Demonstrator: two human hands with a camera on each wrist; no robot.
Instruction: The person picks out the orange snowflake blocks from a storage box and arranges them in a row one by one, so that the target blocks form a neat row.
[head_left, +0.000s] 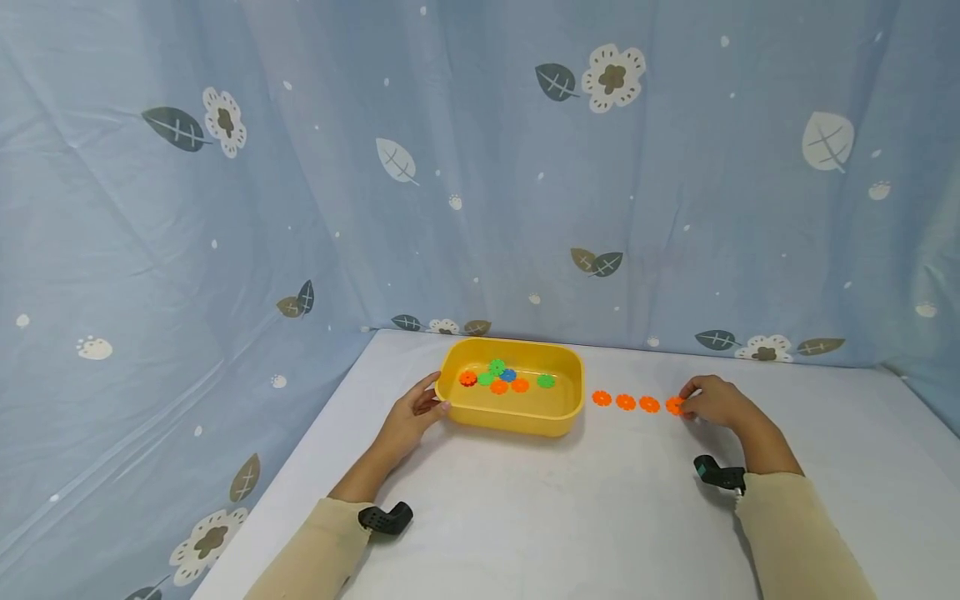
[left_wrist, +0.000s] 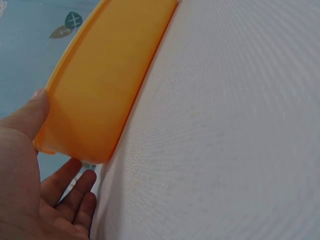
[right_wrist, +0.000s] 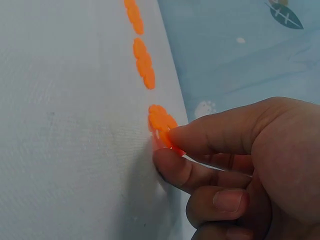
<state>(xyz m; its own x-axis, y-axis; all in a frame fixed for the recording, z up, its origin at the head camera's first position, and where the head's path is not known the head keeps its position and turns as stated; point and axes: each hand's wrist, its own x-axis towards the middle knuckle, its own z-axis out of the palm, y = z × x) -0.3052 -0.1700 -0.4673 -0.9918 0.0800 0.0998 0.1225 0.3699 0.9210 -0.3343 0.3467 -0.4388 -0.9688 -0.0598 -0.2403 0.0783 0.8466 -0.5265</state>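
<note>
With three orange flowers (head_left: 626, 402) lined up, the right hand (head_left: 716, 402) pinches a fourth flower (right_wrist: 160, 118) while the left hand (head_left: 408, 420) grips a yellow tub (head_left: 498, 419) holding more pieces (head_left: 520, 386).

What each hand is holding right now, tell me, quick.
Left hand: closed on the left end of the yellow tub.
Right hand: closed, pinching an orange flower-shaped piece between thumb and finger.
</note>
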